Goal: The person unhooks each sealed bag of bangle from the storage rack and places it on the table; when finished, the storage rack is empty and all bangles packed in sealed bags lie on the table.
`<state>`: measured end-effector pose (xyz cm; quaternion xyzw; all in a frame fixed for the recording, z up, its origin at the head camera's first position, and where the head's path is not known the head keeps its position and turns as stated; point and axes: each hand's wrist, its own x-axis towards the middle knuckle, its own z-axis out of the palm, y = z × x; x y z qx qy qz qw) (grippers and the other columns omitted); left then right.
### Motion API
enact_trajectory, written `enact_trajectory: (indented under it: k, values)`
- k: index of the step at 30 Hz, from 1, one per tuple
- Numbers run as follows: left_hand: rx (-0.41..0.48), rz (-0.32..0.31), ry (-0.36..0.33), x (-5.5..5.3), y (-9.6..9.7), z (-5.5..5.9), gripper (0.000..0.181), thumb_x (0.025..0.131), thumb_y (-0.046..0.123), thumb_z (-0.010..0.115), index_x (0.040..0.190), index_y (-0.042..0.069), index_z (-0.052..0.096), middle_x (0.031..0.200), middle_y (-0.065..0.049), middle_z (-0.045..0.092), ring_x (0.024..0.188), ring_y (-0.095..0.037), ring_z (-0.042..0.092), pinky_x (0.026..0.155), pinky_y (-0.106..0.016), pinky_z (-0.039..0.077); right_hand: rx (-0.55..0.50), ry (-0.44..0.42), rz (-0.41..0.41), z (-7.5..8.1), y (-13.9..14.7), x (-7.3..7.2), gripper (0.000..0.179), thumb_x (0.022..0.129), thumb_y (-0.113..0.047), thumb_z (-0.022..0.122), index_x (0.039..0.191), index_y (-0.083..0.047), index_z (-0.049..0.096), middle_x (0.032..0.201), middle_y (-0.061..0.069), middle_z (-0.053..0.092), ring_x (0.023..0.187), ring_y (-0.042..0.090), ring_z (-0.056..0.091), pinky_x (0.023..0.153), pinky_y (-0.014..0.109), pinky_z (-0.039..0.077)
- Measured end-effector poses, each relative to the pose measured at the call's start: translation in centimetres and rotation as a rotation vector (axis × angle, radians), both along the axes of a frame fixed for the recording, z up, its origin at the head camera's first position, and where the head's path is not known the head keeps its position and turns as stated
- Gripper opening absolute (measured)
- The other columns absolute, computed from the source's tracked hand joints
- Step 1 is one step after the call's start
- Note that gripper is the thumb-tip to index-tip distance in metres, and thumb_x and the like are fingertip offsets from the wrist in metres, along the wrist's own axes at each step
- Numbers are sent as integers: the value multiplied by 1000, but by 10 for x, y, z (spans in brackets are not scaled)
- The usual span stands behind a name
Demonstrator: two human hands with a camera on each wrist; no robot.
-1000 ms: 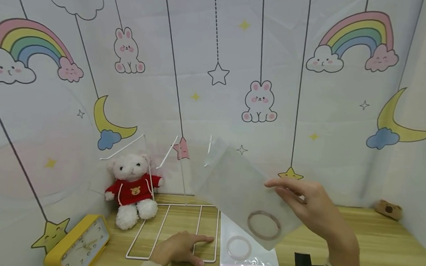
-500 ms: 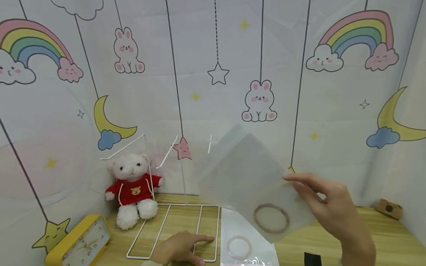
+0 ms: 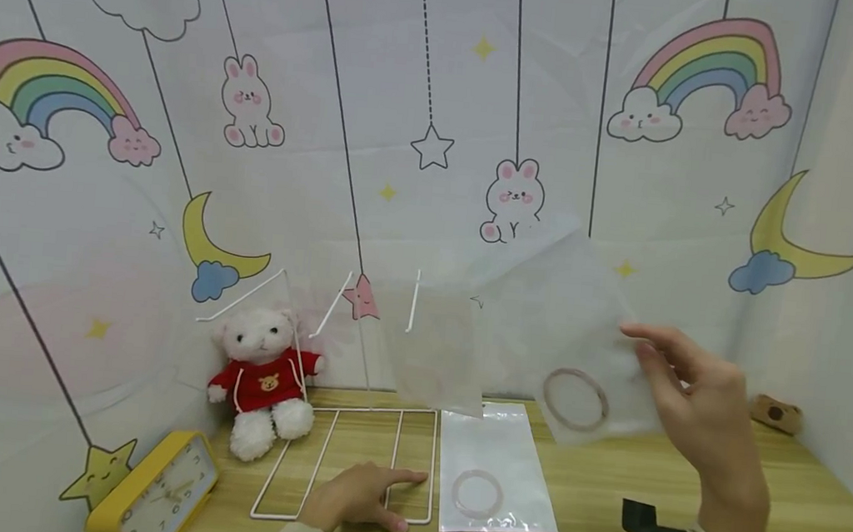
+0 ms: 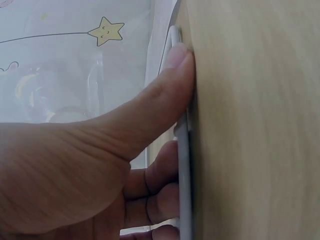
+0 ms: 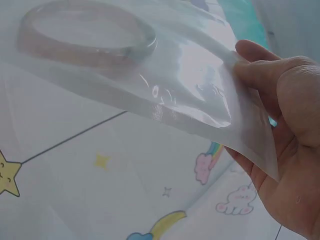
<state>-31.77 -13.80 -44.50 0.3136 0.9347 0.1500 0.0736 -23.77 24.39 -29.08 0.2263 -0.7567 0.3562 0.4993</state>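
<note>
My right hand (image 3: 709,405) pinches the edge of a clear zip bag (image 3: 596,313) between thumb and fingers, raised above the table. Inside its lower part lies a brownish bangle (image 3: 576,400), seen large in the right wrist view as a glossy ring (image 5: 85,60). My left hand (image 3: 359,494) rests low on the base of a white wire rack (image 3: 433,467), index finger stretched out. In the left wrist view its thumb (image 4: 160,100) lies along the rack's front bar (image 4: 184,190). Another clear bag (image 3: 437,359) hangs at the rack's right hook (image 3: 413,303).
Right of the rack base, a silvery-white bag (image 3: 509,452) with a pale ring (image 3: 478,494) lies flat on the wooden table (image 3: 680,486). A teddy bear (image 3: 264,383) in red sits behind the rack's left side. A yellow clock (image 3: 156,491) stands front left; a small brown toy (image 3: 776,413) lies back right.
My right hand has moved right with the bagged bangle, turning the bag more upright. This uncovers the hanging bag and more of the flat one. My left hand has stayed put.
</note>
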Motion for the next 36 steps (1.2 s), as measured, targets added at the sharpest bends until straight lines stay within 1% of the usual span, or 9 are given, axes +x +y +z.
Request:
enact_trajectory:
  k: [4, 7, 15, 20, 24, 30, 32, 34, 36]
  values:
    - [0, 5, -13, 0, 0, 0, 70, 76, 38, 85, 140, 26, 60, 125, -11, 67, 110, -25, 62, 94, -43, 50, -13, -58, -76, -5, 4, -4, 29, 92, 6, 66, 113, -12, 75, 102, -4, 71, 76, -7, 56, 57, 7, 40]
    - [-1, 2, -7, 0, 0, 0, 69, 76, 38, 85, 140, 26, 60, 125, -11, 67, 111, -26, 62, 95, -43, 50, -14, -113, -103, -10, 7, -10, 27, 94, 2, 65, 114, -13, 74, 96, 5, 70, 62, 0, 46, 45, 17, 32]
    - [0, -4, 17, 1, -1, -1, 68, 76, 39, 85, 139, 26, 61, 121, -9, 69, 107, -21, 62, 93, -41, 50, 52, -187, -125, -27, 14, -33, 23, 96, 2, 63, 113, -10, 73, 88, 11, 67, 53, 5, 35, 46, 19, 31]
    - [-4, -19, 36, 1, -1, -1, 68, 76, 39, 85, 138, 25, 61, 119, -10, 70, 104, -20, 63, 92, -39, 51, 95, -278, -132, -35, 18, -41, 21, 99, 0, 59, 112, -9, 72, 72, 5, 54, 48, 3, 24, 42, 23, 28]
    - [-5, -13, 24, 0, 0, -1, 69, 76, 39, 85, 139, 26, 61, 122, -9, 69, 108, -22, 63, 93, -40, 50, 107, -360, -150, -39, 21, -44, 21, 100, -2, 56, 113, -9, 72, 70, 1, 48, 50, 6, 25, 44, 25, 29]
    - [0, -7, 18, -1, -1, -2, 68, 76, 39, 85, 139, 27, 61, 123, -8, 69, 108, -23, 62, 93, -40, 50, 148, -456, -133, -46, 25, -53, 24, 100, -1, 52, 111, -9, 72, 63, -5, 29, 48, 6, 25, 45, 26, 31]
    - [0, -7, 16, -2, -1, -2, 68, 76, 39, 85, 139, 27, 60, 122, -8, 69, 108, -22, 62, 92, -40, 50, 163, -481, -120, -49, 25, -55, 25, 99, 0, 52, 111, -8, 72, 63, -4, 30, 48, 6, 26, 45, 26, 31]
    - [-2, -2, 11, -2, -1, -3, 68, 76, 40, 85, 139, 28, 60, 122, -8, 69, 108, -22, 62, 93, -40, 50, 174, -509, -108, -51, 25, -58, 25, 98, 2, 52, 110, -7, 72, 69, 3, 47, 51, 8, 30, 48, 26, 34]
    - [-2, -1, 11, -2, -1, -3, 68, 76, 40, 85, 139, 28, 60, 122, -8, 69, 108, -22, 62, 92, -41, 50, 184, -545, -93, -54, 24, -62, 25, 98, 3, 52, 109, -6, 72, 85, 13, 62, 59, 12, 41, 55, 28, 40]
